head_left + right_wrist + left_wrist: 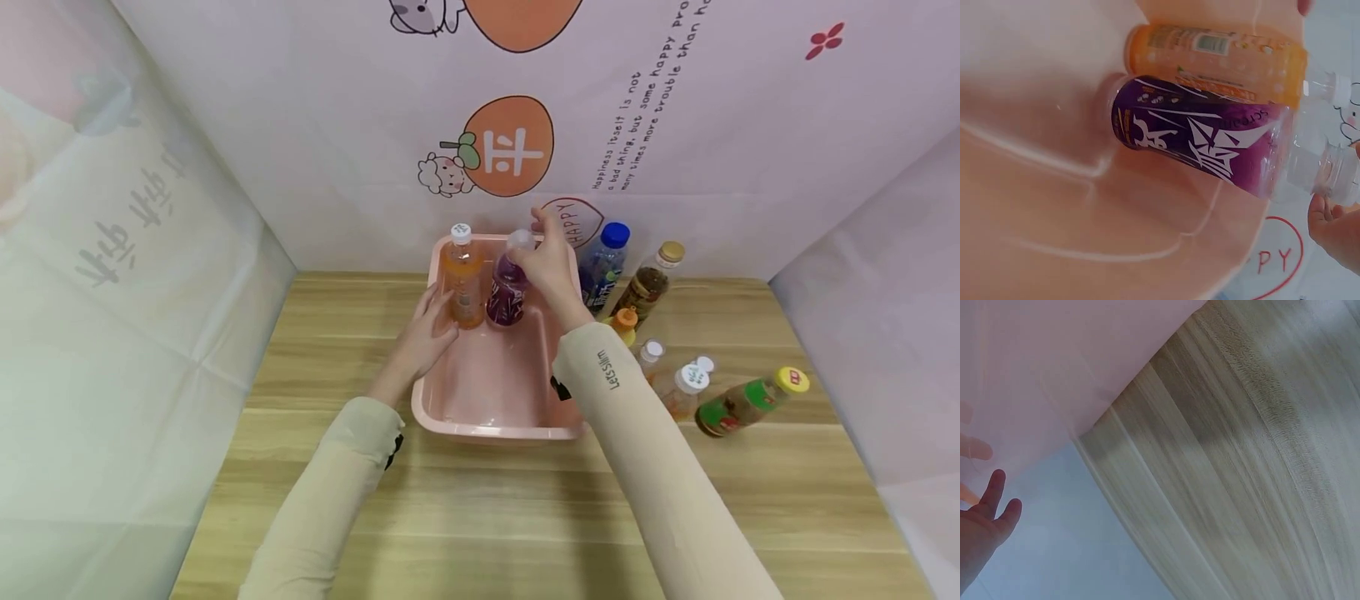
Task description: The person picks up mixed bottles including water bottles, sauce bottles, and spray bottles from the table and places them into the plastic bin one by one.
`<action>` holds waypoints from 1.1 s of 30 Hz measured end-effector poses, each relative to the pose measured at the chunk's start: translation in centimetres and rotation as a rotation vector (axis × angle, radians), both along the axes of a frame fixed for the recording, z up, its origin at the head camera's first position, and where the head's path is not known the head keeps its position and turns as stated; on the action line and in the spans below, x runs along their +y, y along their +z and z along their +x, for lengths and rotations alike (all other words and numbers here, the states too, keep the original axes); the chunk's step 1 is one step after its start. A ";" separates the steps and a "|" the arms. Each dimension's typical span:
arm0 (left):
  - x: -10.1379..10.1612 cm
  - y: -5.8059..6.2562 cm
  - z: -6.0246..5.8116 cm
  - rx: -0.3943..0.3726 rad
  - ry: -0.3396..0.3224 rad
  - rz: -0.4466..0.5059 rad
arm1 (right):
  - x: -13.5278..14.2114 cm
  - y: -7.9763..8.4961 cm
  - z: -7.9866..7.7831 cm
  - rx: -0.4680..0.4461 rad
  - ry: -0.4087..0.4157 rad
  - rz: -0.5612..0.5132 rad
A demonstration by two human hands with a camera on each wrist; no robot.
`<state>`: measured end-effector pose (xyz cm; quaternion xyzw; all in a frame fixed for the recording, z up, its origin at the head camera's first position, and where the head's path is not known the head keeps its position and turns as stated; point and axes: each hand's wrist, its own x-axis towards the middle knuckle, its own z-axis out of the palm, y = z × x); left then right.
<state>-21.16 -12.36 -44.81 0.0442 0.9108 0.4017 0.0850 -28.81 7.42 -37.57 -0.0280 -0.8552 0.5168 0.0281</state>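
Observation:
A pink plastic basin (491, 432) holds two drink bottles near its far wall. The left one is an orange drink bottle (464, 287) with a white cap. Close beside it stands a purple drink bottle (1197, 137) with a clear cap and white lettering. My right hand (549, 262) has its thumb and fingers about the purple bottle's cap, gripping it from above. Over the basin's left rim, my left hand (425, 340) reaches with fingers spread, beside the orange bottle. Little of the left hand (985, 522) shows in its wrist view.
Right of the basin stand a blue-capped bottle (603, 265), a gold-capped dark bottle (647, 283), a small orange-topped bottle (624, 321) and several white-capped small bottles. A green-labelled bottle with a yellow cap (750, 402) tilts farther right. The wooden table (480, 525) meets a patterned wall covering behind.

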 end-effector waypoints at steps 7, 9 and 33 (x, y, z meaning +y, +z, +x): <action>0.0 0.0 0.0 0.015 -0.004 0.005 | -0.6 -0.9 0.2 -0.016 -0.004 -0.065; 0.1 0.0 0.0 0.018 -0.004 0.006 | -0.7 -1.1 0.3 -0.015 0.001 -0.071; 0.1 0.0 0.1 0.014 0.001 0.009 | -0.7 -1.6 0.1 -0.057 0.035 -0.116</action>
